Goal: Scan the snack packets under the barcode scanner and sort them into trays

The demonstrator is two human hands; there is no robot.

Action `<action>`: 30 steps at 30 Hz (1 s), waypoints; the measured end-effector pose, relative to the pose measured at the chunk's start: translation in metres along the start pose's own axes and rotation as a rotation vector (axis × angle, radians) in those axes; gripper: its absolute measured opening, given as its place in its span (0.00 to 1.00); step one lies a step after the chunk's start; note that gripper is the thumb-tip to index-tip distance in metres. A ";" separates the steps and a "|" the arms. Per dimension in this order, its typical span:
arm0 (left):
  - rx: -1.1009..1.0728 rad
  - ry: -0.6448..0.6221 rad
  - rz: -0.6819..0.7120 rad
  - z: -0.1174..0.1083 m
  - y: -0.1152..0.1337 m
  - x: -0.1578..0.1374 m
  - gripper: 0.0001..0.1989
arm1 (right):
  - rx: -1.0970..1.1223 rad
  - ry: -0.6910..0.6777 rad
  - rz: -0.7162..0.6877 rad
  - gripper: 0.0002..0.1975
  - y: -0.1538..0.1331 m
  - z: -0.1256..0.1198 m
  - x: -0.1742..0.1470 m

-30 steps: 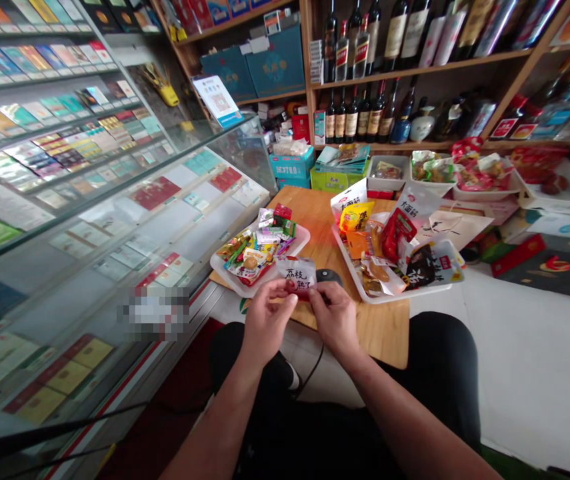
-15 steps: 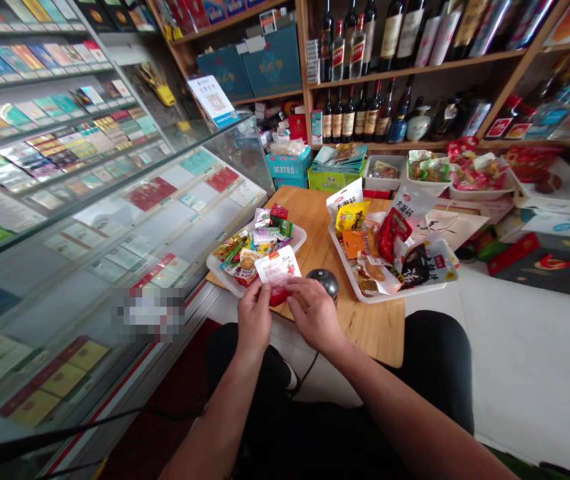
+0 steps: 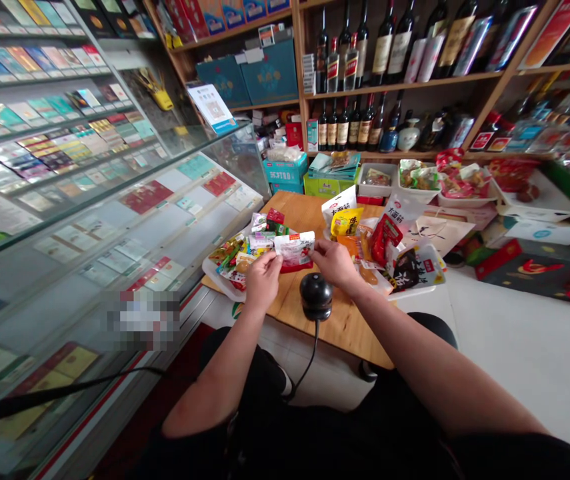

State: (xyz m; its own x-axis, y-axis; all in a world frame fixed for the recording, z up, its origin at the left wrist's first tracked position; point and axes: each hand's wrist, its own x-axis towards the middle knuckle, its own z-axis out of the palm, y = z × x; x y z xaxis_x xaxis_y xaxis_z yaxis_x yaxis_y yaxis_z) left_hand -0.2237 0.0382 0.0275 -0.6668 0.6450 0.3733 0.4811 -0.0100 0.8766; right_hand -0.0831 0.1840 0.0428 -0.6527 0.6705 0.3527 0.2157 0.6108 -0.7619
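Note:
A white and red snack packet (image 3: 295,251) is stretched between my two hands above the wooden table. My left hand (image 3: 263,279) pinches its left edge, and my right hand (image 3: 337,265) pinches its right edge. Just below the packet stands a round black device (image 3: 315,296) with a cable running down off the table edge. Behind my left hand, a white tray (image 3: 213,272) holds a pile of small colourful snack packets. To the right of my right hand, another white tray (image 3: 422,291) is filled with larger snack bags, among them a red bag (image 3: 386,239).
A glass display counter (image 3: 165,220) with flat boxes runs along the left. Wooden shelves (image 3: 405,83) with bottles stand at the back. Beyond the wooden table (image 3: 285,307) are several white bins of snacks (image 3: 417,190). A dark gift box (image 3: 539,270) lies on the floor at right.
My right hand has moved right to the packet's right edge, and the packet is now held sideways between both hands. The black device, partly covered before, shows fully.

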 end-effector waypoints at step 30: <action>0.261 -0.233 0.027 0.039 -0.057 0.029 0.15 | -0.294 -0.125 0.186 0.11 0.063 0.013 0.000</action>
State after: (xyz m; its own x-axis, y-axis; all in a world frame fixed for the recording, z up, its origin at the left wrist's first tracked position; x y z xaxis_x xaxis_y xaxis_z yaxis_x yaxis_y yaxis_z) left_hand -0.2482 0.0875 -0.0234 -0.5190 0.8043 0.2895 0.6457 0.1469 0.7493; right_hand -0.0786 0.2169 -0.0118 -0.6627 0.7357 0.1401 0.5267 0.5908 -0.6112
